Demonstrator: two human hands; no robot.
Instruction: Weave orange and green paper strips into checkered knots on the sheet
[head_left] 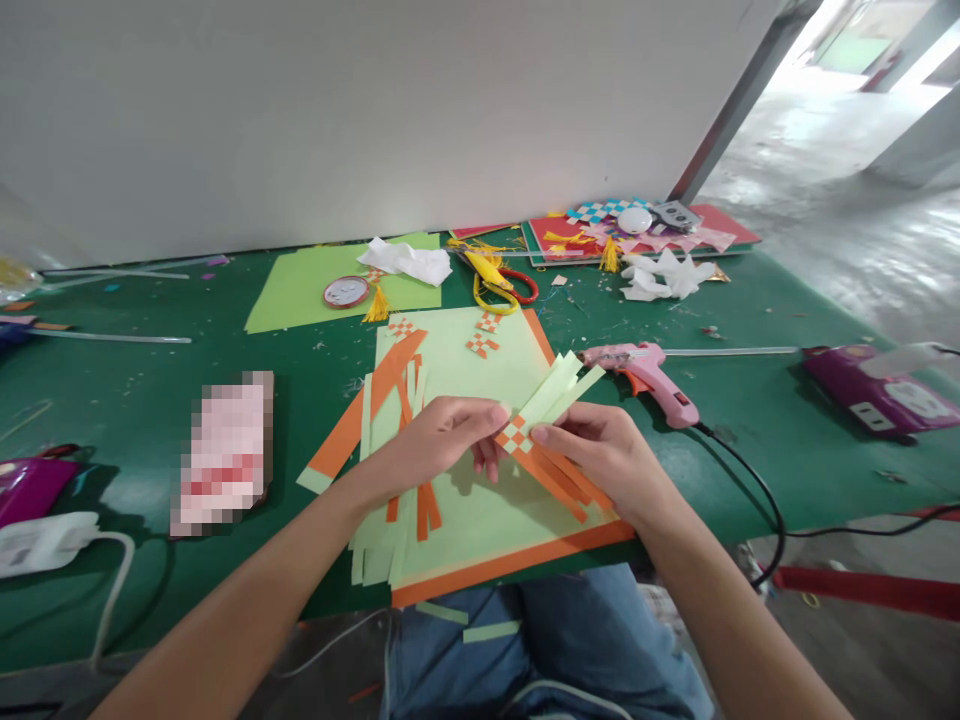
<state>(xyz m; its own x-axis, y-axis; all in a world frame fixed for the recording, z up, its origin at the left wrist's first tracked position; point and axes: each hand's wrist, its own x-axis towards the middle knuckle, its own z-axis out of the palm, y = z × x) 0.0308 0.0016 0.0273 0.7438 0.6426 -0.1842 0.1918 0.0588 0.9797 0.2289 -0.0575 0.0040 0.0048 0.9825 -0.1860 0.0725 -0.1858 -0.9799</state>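
A plain pale wall (360, 120) rises directly behind a long table (720, 400) with a green top, whose surface carries scuffs and small specks. The wall ends toward the right at a slanting dark edge (731, 110), grey above and reddish lower down. Beyond it opens a wider room with a smooth grey floor (817, 150) that shines in streaks where light falls across it. A thick grey pillar (922, 140) stands at the far right. Bright light comes from the top right corner, where a pale green patch (855, 52) shows, perhaps a panel or an opening, too washed out to tell. Under the table's right side runs a red bar (877, 592).
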